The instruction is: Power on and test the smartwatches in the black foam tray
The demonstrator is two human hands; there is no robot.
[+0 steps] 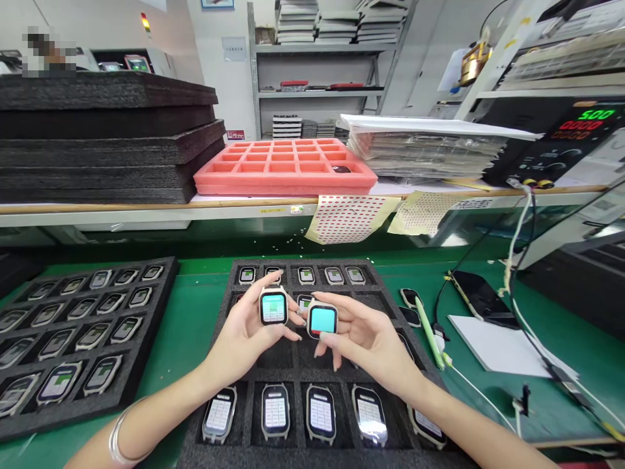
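Note:
My left hand (241, 335) holds a small square smartwatch body (273, 306) upright, its lit teal screen facing me. My right hand (364, 339) pinches a second watch body (322, 320) with a plain teal screen, right beside the first. Both hands hover over the middle of a black foam tray (293, 355). Watch bodies fill the tray's near row (295, 413) and far row (305, 275); the middle cells are partly hidden by my hands.
A second black foam tray (156, 306) full of watch bodies lies at the left. A green pen (428, 332), a dark phone (481, 299), white paper (498, 345) and cables (517, 260) lie right. A pink tray (283, 170), stacked black foam (107, 137) and a power supply (561, 140) sit on the shelf.

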